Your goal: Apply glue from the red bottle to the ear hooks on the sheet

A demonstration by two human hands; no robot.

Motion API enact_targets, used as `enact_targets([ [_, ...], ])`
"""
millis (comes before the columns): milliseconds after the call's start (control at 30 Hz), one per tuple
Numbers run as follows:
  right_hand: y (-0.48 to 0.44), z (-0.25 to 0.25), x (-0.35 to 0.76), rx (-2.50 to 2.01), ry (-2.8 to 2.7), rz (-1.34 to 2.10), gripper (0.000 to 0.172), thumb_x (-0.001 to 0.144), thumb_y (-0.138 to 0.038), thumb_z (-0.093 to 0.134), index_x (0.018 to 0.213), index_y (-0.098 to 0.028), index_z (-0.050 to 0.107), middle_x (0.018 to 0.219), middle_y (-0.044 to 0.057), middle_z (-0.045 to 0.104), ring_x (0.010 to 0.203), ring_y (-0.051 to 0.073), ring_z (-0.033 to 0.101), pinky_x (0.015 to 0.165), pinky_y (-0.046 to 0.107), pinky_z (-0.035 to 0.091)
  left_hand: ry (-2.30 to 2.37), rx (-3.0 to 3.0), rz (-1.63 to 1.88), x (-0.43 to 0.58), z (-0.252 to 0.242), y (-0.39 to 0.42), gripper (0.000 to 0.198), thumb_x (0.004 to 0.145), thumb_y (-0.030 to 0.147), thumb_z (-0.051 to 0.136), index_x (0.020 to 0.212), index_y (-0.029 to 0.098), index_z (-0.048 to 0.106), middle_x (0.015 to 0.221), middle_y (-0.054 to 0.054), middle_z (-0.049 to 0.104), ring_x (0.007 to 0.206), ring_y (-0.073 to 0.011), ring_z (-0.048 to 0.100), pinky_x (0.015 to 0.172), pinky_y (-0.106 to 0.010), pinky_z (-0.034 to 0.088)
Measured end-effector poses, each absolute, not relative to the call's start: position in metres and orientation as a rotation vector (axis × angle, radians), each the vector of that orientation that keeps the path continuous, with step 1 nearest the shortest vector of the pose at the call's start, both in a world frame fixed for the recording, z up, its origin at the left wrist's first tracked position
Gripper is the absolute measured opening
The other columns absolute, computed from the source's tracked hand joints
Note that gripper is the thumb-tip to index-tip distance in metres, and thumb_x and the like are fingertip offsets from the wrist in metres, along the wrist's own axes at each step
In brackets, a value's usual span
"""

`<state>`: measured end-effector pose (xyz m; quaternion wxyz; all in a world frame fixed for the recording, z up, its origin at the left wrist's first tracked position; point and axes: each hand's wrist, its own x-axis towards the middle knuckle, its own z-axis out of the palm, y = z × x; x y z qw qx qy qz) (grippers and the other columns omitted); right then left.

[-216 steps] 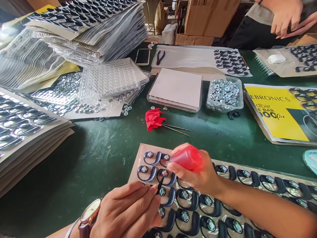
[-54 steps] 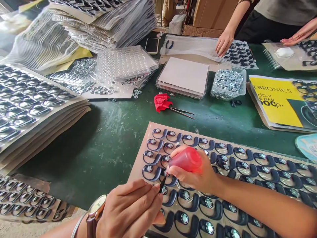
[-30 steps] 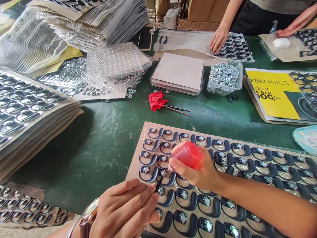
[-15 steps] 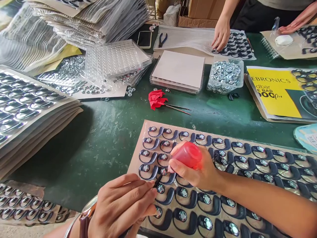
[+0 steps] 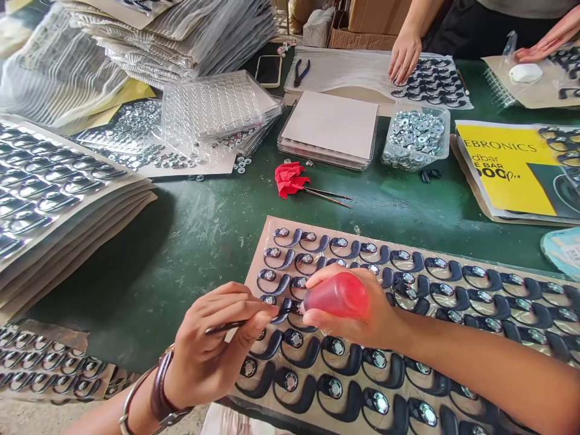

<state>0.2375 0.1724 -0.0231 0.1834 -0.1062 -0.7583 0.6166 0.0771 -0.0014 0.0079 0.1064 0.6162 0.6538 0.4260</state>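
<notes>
My right hand (image 5: pixel 378 311) is closed around a red squeeze bottle (image 5: pixel 338 296), its nozzle end pointing left and low over one earpiece. In the fingers of my left hand (image 5: pixel 217 341) is a thin dark pointed tool (image 5: pixel 220 328); its tip reaches toward the same spot by the nozzle. Whether tip or nozzle touches the part cannot be told. Beneath both hands lies a brown card sheet (image 5: pixel 261 241) with rows of black ear-hook earpieces (image 5: pixel 344 396), each with a round silvery speaker disc. My right hand hides some of the earpieces.
Red cloth-wrapped tweezers (image 5: pixel 290 180) lie beyond the sheet. Behind are a tub of metal discs (image 5: pixel 414 136), stacked clear trays (image 5: pixel 328 127), pliers (image 5: pixel 301 72) and a phone (image 5: pixel 268 71). Card stacks (image 5: pixel 90 235) flank the left. A co-worker's hands (image 5: pixel 405 57) handle parts across the table.
My left hand has lifted and turned, so the dark tool lies flatter. The red bottle in my right hand has tipped closer to level. The view has shifted slightly.
</notes>
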Motion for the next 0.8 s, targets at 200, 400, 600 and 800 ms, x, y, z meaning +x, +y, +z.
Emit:
enact_targets([
  [200, 0.177, -0.006, 0.237, -0.318, -2.171, 1.825, 0.031, 0.075, -0.041, 0.080, 0.088, -0.018, 0.064, 0.068, -0.001, 0.068, 0.053, 0.011, 0.061, 0.052, 0.022, 0.052, 1.972, 1.732, 1.312, 0.083, 0.007, -0.002, 0.013, 0.088, 0.008, 0.059, 0.092, 0.017, 0.067, 0.075, -0.001, 0.070, 0.063, -0.0118, 0.063, 0.061, -0.025, 0.053],
  [400, 0.168, 0.009, 0.244, -0.418, -2.110, 1.887, 0.022, 0.079, -0.036, 0.077, 0.083, -0.019, 0.064, 0.060, -0.003, 0.062, 0.051, 0.011, 0.057, 0.050, 0.021, 0.049, 1.772, 2.277, 1.072, 0.092, 0.013, -0.034, 0.019, 0.093, 0.013, 0.052, 0.103, 0.007, 0.066, 0.091, -0.009, 0.075, 0.082, -0.0158, 0.072, 0.079, -0.030, 0.059],
  [600, 0.146, -0.019, 0.251, -0.499, -2.063, 1.920, 0.025, 0.081, -0.038, 0.073, 0.091, -0.018, 0.062, 0.065, 0.000, 0.067, 0.053, 0.013, 0.062, 0.050, 0.023, 0.051, 1.745, 2.535, 0.810, 0.104, 0.008, -0.056, 0.025, 0.092, 0.026, 0.062, 0.106, 0.006, 0.068, 0.103, -0.011, 0.075, 0.099, -0.0199, 0.072, 0.093, -0.031, 0.059],
  [800, 0.146, -0.022, 0.249, -0.440, -2.137, 1.862, 0.022, 0.079, -0.036, 0.076, 0.087, -0.019, 0.064, 0.069, 0.000, 0.068, 0.056, 0.012, 0.062, 0.050, 0.022, 0.051, 1.951, 2.498, 0.898, 0.120, -0.006, -0.056, 0.030, 0.100, 0.028, 0.047, 0.096, 0.010, 0.070, 0.097, -0.007, 0.076, 0.090, -0.0152, 0.074, 0.101, -0.027, 0.054],
])
